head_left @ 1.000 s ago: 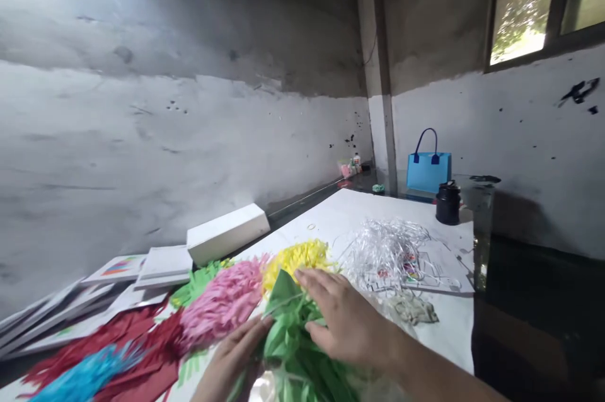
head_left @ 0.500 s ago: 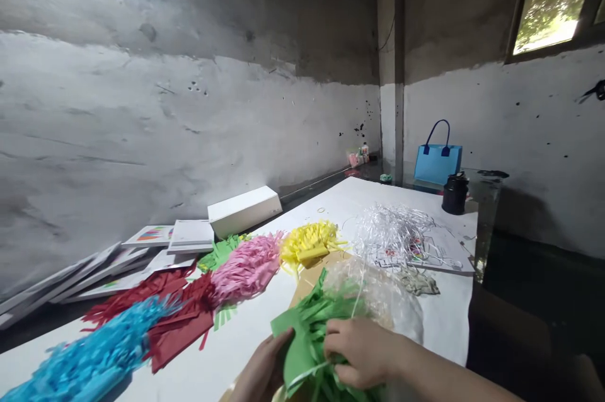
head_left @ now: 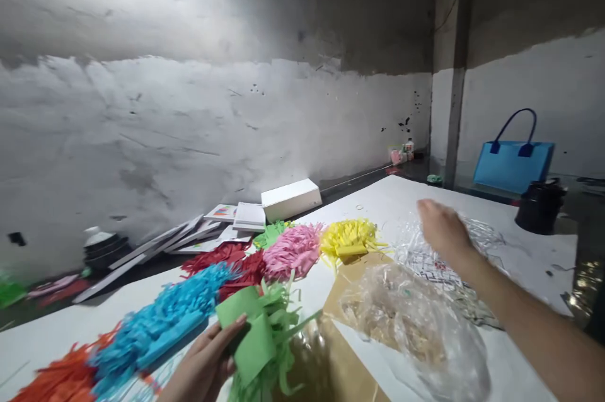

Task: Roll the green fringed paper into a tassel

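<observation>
My left hand [head_left: 203, 361] grips a bundle of green fringed paper [head_left: 262, 339] at the near edge of the white table [head_left: 411, 200]. My right hand [head_left: 442, 229] is stretched out over a heap of clear plastic shreds [head_left: 477, 238] and is smeared by motion, so its fingers do not show clearly. A clear plastic bag [head_left: 416, 320] lies crumpled on a brown sheet [head_left: 345, 276] between the two hands. Behind them lie fringed paper bundles in a row: yellow [head_left: 350, 238], pink [head_left: 293, 251], dark red [head_left: 227, 260], blue [head_left: 161, 320] and orange [head_left: 57, 377].
A white box [head_left: 290, 198] and flat white boards [head_left: 189, 235] lie against the wall at the back left. A blue bag [head_left: 513, 159] and a black jar [head_left: 539, 203] stand at the far right. Small bottles [head_left: 401, 153] sit in the far corner.
My right hand has let go of the green bundle and swung out to the right over the plastic shreds. My left hand keeps the green paper. The view has turned left.
</observation>
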### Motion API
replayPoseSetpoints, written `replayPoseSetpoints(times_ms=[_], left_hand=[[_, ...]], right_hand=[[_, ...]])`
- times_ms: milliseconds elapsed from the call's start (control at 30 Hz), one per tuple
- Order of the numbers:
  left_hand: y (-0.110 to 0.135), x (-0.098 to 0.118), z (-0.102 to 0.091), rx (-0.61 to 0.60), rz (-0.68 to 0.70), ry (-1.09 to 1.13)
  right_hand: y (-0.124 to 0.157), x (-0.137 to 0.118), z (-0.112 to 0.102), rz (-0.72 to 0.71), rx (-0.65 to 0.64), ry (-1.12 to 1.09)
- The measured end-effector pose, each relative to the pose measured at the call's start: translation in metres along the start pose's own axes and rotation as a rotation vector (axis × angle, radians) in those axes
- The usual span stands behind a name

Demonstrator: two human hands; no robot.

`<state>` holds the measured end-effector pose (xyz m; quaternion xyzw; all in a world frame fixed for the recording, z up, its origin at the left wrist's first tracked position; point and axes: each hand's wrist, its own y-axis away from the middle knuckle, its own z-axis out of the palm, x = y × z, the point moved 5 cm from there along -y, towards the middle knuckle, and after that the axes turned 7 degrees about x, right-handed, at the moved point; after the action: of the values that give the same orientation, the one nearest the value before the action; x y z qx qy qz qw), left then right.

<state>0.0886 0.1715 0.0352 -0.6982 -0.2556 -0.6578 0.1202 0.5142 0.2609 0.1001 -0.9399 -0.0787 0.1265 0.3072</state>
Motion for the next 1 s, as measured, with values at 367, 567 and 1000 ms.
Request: replayPoseSetpoints(times_ms=[367, 567, 1000], left_hand=[[0.060, -0.060, 0.018, -0.431, -0.183, 0.167], [0.062, -0.098, 0.019, -0.422, 0.194, 0.000], [0.034, -0.152, 0.027, -0.301, 0.179, -0.140]], right_hand=[[0.161, -0.224, 0.054, -0.457, 0.311, -0.986], [0.150, -0.214, 0.092, 0.318, -0.178, -1.403], [0.173, -0.214, 0.086, -0.195, 0.119, -0.645]])
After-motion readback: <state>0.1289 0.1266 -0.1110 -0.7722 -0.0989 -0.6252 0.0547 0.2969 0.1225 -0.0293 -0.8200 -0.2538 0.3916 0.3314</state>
